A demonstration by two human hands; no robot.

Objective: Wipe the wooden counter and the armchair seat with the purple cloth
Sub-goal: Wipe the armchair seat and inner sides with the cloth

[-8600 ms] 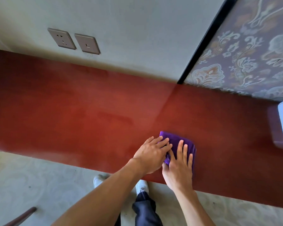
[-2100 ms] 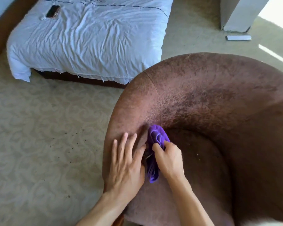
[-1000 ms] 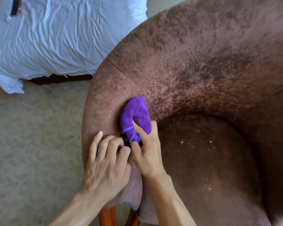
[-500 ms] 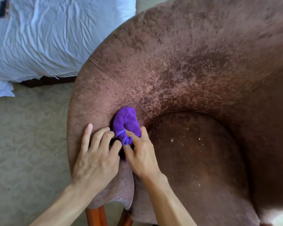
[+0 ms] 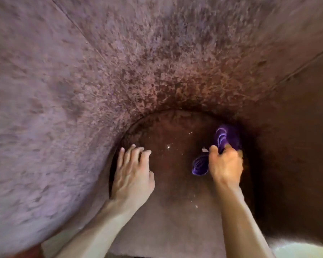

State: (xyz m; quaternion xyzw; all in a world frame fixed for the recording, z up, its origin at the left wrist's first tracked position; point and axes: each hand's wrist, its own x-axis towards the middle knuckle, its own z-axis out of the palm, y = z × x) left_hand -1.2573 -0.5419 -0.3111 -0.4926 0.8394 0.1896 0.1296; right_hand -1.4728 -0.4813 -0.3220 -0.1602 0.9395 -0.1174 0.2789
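Down on the armchair seat, the right hand keeps a tight grip on the bunched purple cloth. The left hand lies flat, holding nothing. Bunched so small, the cloth may miss the white crumbs.

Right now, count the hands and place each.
2. The left hand rests on the seat at its left edge; the right hand grips the purple cloth on its right.

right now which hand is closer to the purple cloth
Right. The right hand grips the purple cloth; the left hand rests on the armchair seat, well apart to the cloth's left.
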